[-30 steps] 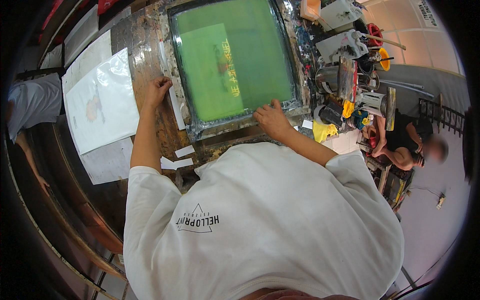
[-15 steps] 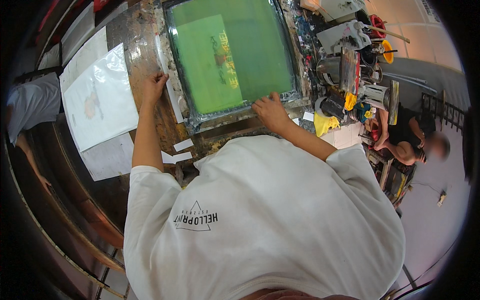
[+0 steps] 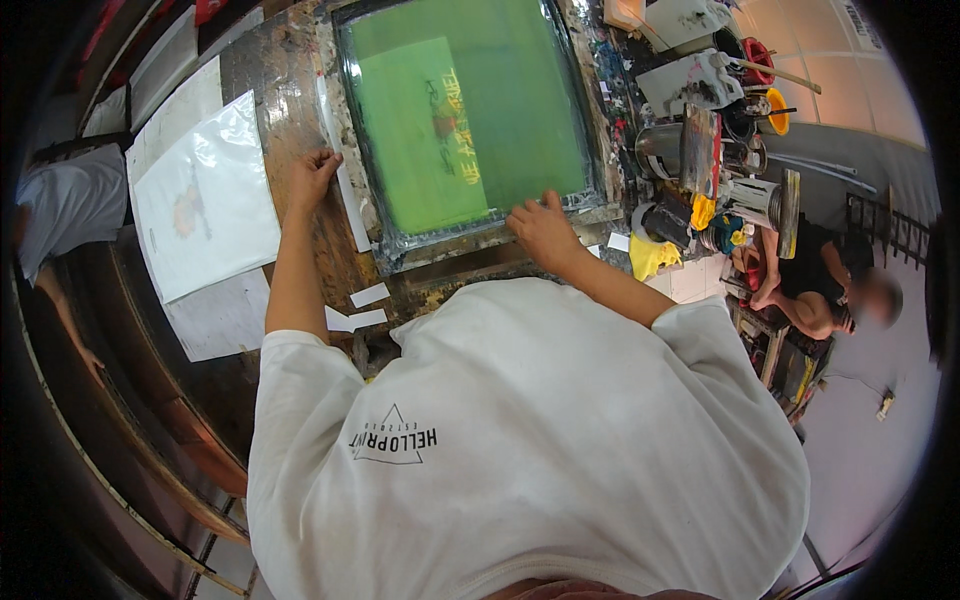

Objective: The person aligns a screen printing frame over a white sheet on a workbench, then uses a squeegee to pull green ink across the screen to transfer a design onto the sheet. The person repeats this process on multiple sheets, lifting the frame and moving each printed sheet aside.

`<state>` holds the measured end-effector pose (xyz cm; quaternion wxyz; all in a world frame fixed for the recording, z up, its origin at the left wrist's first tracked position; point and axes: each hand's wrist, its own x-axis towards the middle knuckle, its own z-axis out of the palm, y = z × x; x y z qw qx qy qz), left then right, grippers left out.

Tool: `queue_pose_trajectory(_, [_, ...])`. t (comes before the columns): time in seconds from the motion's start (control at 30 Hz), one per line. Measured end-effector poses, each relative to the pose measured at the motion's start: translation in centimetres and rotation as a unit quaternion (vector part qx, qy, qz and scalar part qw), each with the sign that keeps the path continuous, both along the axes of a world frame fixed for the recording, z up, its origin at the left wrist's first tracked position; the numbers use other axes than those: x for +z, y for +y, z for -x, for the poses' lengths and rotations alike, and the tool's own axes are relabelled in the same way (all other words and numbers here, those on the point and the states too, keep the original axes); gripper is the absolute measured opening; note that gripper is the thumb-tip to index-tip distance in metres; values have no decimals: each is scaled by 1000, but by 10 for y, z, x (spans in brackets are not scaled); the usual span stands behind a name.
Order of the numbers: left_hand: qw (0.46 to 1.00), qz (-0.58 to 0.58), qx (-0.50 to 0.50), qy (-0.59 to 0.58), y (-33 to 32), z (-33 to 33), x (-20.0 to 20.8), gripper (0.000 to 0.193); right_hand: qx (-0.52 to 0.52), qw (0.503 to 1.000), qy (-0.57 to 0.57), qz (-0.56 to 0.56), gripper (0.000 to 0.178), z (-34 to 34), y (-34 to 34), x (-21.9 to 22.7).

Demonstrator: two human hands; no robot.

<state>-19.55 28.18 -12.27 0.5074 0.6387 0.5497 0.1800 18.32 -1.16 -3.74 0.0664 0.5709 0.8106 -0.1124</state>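
A screen printing frame (image 3: pixel 430 255) with green mesh (image 3: pixel 530 120) lies in front of me; pale yellow lettering shows through the mesh near its middle. My right hand (image 3: pixel 545 232) has its bent fingers over the frame's near edge, right of centre. To the left of the frame, my left hand (image 3: pixel 314 178) has thumb and fingers pressed together at the edge of a long white strip (image 3: pixel 350 205). Whether the strip itself is pinched, I cannot tell. Small white paper pieces (image 3: pixel 369 295) lie near the frame's lower left corner.
A clear plastic sleeve (image 3: pixel 215 200) over white sheets covers the table's left side. Ink-stained cans (image 3: pixel 658 150) and a yellow cloth (image 3: pixel 655 258) crowd the right. One person (image 3: pixel 815 265) sits at far right; another person's sleeve (image 3: pixel 75 195) shows at far left.
The view has shifted slightly, so the table and frame sit a little lower. My right fingers have lifted and spread a bit at the frame's edge; my left hand stays by the strip.
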Motion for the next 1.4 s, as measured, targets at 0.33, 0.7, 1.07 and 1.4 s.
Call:
queue_pose_trajectory(0.33, [1000, 21, -4, -1, 5, 4, -11, 23, -23, 998, 33, 55, 22, -1, 0, -4])
queue_pose_trajectory(0.7, [1000, 26, 4, 16, 6, 7, -17, 31, -9, 998, 20, 55, 22, -1, 0, -3])
queue_pose_trajectory(1.07, [1000, -6, 17, -17, -2, -3, -11, 28, 114, 981, 88, 129, 42, -31, 30, 9])
queue_pose_trajectory(1.4, [998, -45, 15, 29, -6, -3, -8, 33, 363, 923, 49, 121, 94, -39, 87, 9])
